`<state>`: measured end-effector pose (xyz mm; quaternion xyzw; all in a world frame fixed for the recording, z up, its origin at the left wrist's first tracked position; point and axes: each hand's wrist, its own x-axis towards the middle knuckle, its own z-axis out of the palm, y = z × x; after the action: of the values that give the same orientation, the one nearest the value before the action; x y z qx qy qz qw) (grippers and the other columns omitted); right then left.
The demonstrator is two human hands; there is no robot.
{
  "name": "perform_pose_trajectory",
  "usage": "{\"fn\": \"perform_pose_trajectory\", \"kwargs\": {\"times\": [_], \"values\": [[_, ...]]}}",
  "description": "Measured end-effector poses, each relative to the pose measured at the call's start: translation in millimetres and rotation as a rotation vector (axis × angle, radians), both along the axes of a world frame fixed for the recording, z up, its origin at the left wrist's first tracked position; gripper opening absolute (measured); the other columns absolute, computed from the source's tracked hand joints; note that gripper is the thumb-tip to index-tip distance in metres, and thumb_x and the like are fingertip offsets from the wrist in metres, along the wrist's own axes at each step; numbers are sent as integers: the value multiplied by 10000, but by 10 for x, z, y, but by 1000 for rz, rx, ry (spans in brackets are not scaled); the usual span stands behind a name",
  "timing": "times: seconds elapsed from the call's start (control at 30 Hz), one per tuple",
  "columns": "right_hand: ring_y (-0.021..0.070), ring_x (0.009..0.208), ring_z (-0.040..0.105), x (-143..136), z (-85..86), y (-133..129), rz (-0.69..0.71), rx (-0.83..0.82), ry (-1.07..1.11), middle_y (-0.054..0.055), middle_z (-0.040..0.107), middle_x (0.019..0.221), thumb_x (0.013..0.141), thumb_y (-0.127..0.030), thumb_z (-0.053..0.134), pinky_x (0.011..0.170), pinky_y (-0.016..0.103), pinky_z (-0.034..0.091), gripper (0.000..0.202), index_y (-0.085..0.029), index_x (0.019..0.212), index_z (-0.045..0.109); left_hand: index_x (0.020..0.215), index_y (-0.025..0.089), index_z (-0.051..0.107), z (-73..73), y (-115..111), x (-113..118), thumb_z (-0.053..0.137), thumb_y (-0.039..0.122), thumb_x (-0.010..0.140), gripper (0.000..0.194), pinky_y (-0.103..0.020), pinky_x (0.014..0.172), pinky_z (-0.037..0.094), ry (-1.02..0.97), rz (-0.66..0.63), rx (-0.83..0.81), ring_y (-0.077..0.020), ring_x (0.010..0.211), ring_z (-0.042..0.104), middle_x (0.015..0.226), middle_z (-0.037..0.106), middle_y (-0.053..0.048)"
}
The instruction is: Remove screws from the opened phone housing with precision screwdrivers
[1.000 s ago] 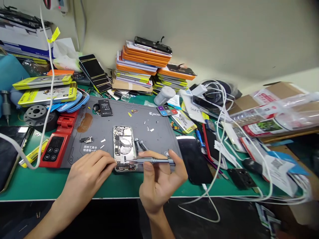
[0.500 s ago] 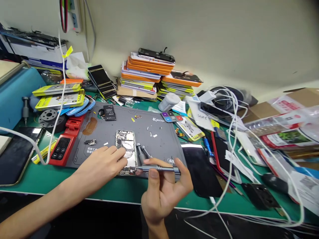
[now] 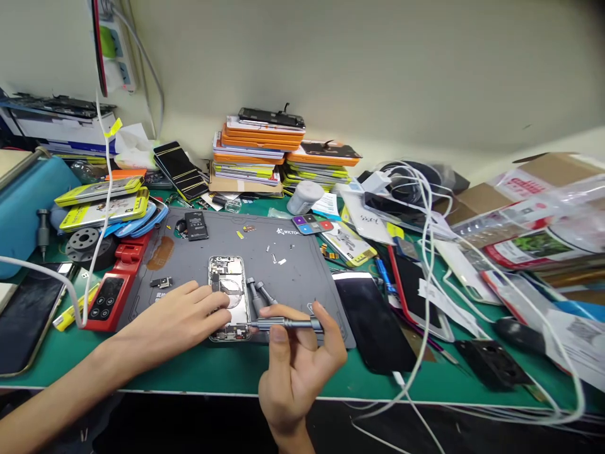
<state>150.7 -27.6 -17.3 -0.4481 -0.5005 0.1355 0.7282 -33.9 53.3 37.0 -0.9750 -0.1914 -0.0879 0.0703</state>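
An opened phone (image 3: 239, 309) with its inner parts bare lies at the front of a grey work mat (image 3: 293, 284). My left hand (image 3: 191, 309) rests on the phone's left side, fingers curled together and their tips over its middle; the thumb is hidden. My right hand (image 3: 302, 359) holds a grey precision screwdriver (image 3: 288, 323) almost level, its thin bit pointing left over the phone's lower end. Whether the bit touches a part I cannot tell. Two more screwdrivers (image 3: 259, 295) lie just right of the phone. A black battery (image 3: 195, 227) sits at the mat's upper left.
Left of the mat stands a red device with buttons (image 3: 109, 297). A dark phone (image 3: 373, 321) with a white cable (image 3: 425, 252) lies on the right. Stacked orange and yellow boxes (image 3: 255, 145) line the wall. Tiny parts (image 3: 282, 261) are scattered on the mat.
The screwdriver in my right hand has moved left, so its bit reaches farther over the phone's lower end. My left hand stays on the phone. The whole view has shifted slightly.
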Motion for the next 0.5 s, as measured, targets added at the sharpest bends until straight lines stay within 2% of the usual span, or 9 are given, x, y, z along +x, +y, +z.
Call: {"fn": "perform_pose_trajectory", "kwargs": {"times": [0.13, 0.23, 0.37, 0.43, 0.5], "values": [[161, 942, 747, 2, -45, -11, 15, 4, 26, 63, 757, 1100, 1051, -64, 552, 788, 365, 713, 577, -291, 1568, 430, 1124, 214, 643, 59, -6, -39, 560, 29, 1055, 214, -337, 815, 433, -73, -16, -75, -184, 858, 605, 1125, 739, -28], [158, 934, 745, 9, -38, -13, 15, 3, 19, 56, 757, 1097, 1045, -61, 560, 778, 351, 708, 592, -297, 1573, 429, 1160, 227, 641, 118, -45, -126, 493, 35, 1080, 256, -313, 836, 465, -203, 56, -167, -182, 915, 636, 1139, 733, -37], [145, 915, 743, 17, -3, -5, 32, 21, 15, 46, 757, 1093, 1030, -33, 566, 710, 280, 692, 609, -308, 1561, 451, 1105, 224, 642, 190, -189, -393, 514, 199, 1137, 134, -280, 891, 509, -390, 354, -291, -171, 987, 696, 1083, 729, -25], [145, 904, 744, 19, 9, 0, 48, 22, 20, 46, 758, 1091, 1024, -25, 566, 677, 260, 686, 612, -306, 1557, 462, 1071, 232, 670, 178, -278, -539, 531, 257, 1139, 157, -286, 870, 512, -393, 482, -241, -172, 945, 710, 1058, 747, -12], [148, 894, 748, 23, 14, 4, 57, 23, 11, 45, 762, 1084, 1014, -18, 578, 675, 269, 693, 626, -305, 1558, 465, 1040, 233, 697, 128, -351, -646, 536, 262, 1135, 189, -316, 844, 499, -357, 544, -124, -182, 879, 702, 1023, 765, -10]]}}
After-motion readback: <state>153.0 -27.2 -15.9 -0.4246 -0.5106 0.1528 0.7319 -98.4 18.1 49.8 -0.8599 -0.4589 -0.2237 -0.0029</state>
